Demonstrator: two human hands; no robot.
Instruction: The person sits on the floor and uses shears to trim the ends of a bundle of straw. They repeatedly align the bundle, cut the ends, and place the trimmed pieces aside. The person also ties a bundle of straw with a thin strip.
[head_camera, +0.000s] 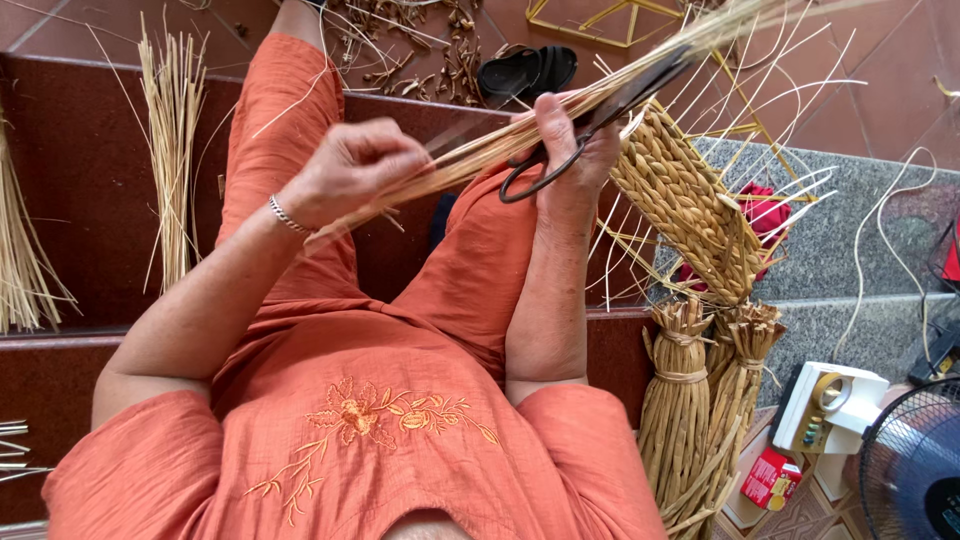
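- Left hand (352, 172) closed in a pinch grip round a bundle of pale straw strands (520, 130); thin, dry, flat fibres fanning long toward one o'clock
- A thin silver bracelet (289, 216) sits on that wrist; metal links, bright against the skin
- Right hand (572, 160) wrapped shut on dark metal scissors (585, 130); one oval loop handle hangs at seven o'clock of the hand, blades lying along the strands toward one o'clock
- The strand bundle sits at the centre, above the lap, crossing from the left hand's fingers up past the right hand
- At three o'clock of the right hand, a half-woven basket (690, 205); thick twisted golden rope weave, ribbed and chunky, white wiry spokes sticking out all round
- Down at five o'clock, tied bundles of braided fibre (690, 400) stand upright; rough, tan, bound with wraps
- At ten o'clock a loose sheaf of straw stalks (172, 150) lies on the dark red step (80, 170); smooth polished stone
- Orange crinkled garment (350, 400) with embroidered flowers fills the lower view
- Black sandals (525, 68) at twelve o'clock; a fan grille (910, 470) at the lower right corner
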